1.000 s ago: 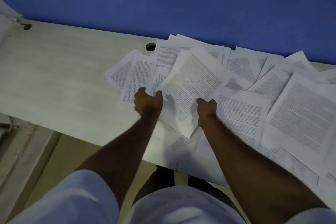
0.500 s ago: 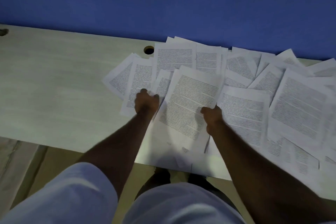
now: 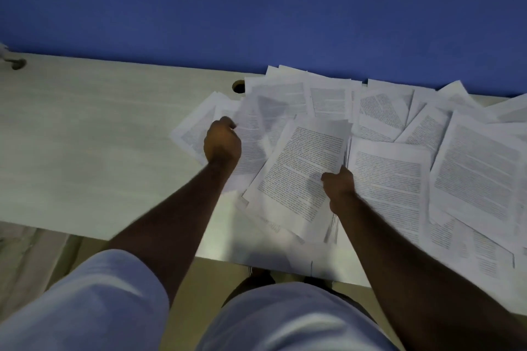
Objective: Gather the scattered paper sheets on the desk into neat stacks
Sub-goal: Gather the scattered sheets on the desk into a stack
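Note:
Several printed paper sheets lie scattered and overlapping over the right half of the pale desk. My right hand grips the right edge of a small stack of sheets near the desk's front edge. My left hand is curled and pinches the left edge of a blurred sheet that lies over the leftmost papers. Its fingertips are hidden under the hand.
A blue wall runs along the desk's back edge. A round cable hole sits just left of the papers, and another hole lies at the far left. The desk's left half is bare wood.
My left hand moved up and left and took hold of another sheet, which now sits lifted and blurred. The stack in my right hand shifted slightly right.

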